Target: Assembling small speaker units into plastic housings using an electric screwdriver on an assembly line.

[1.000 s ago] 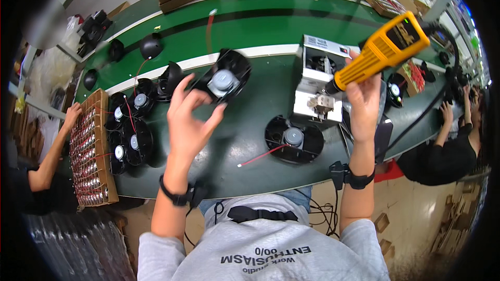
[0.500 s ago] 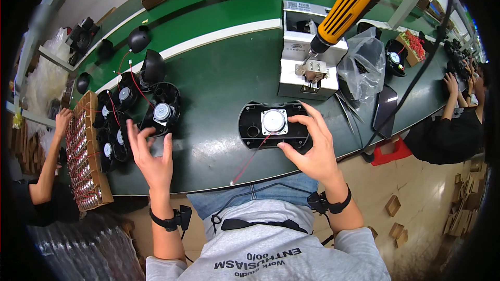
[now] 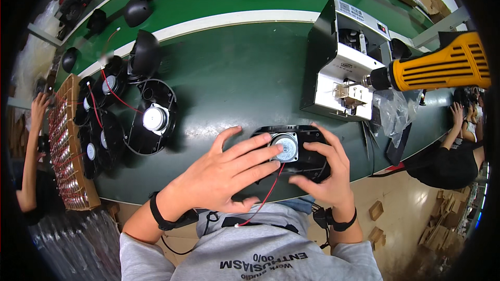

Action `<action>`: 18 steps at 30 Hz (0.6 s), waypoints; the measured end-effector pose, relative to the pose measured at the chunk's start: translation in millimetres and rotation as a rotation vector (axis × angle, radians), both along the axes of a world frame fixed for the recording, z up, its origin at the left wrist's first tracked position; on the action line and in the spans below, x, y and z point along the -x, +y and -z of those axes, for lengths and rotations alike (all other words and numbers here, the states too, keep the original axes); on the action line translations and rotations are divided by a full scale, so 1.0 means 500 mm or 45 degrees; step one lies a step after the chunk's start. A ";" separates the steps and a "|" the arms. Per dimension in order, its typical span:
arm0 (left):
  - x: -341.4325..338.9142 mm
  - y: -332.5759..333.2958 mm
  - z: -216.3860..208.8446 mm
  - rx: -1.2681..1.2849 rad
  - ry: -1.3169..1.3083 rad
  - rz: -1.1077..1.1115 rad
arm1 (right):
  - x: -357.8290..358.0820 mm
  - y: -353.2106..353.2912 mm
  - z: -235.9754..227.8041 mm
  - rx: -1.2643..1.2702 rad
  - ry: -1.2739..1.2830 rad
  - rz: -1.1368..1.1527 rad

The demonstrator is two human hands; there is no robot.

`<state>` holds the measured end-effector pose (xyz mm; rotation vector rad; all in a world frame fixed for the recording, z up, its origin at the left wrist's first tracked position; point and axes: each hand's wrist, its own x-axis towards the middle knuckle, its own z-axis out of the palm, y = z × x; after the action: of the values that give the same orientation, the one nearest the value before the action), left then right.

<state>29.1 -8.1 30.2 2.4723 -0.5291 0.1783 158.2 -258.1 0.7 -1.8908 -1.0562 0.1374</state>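
In front of me on the green bench lies a black oval speaker housing with a round silver speaker in it. My left hand is open over its left part, the spread fingertips reaching onto the speaker. At the right end, my right hand holds the housing, thumb on the near side and fingers bent over the far side. From the speaker a red wire hangs toward me, ending in a small white connector. My left palm covers the housing's left end.
More black housings with speakers stand at the left, beside a cardboard tray of small parts. To the right are a metal machine, a yellow power tool and a clear plastic bag. Other people's arms show at both sides.
My left hand has moved right from beside the left-hand housings onto the speaker. The view has turned, so the machine and yellow tool appear farther right. My right hand stays at the housing.
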 end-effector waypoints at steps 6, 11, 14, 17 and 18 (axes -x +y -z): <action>-0.017 -0.017 0.026 -0.026 -0.070 -0.025 | -0.073 -0.049 -0.079 -0.790 -0.082 0.438; -0.048 -0.028 0.045 0.112 -0.186 -0.030 | -0.157 0.093 -0.255 -1.188 0.599 0.092; -0.060 -0.033 0.048 0.080 -0.278 0.008 | -0.203 0.079 -0.266 -0.932 0.387 -0.469; -0.065 -0.037 0.058 0.064 -0.320 -0.023 | -0.204 0.057 -0.315 -0.833 0.579 -0.496; -0.067 -0.038 0.058 0.060 -0.361 -0.036 | -0.142 0.080 -0.358 -0.611 0.442 -0.134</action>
<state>62.5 -27.3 1.0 2.4229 -0.5997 0.5524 229.4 -218.1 179.9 -1.3229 -0.8567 0.2397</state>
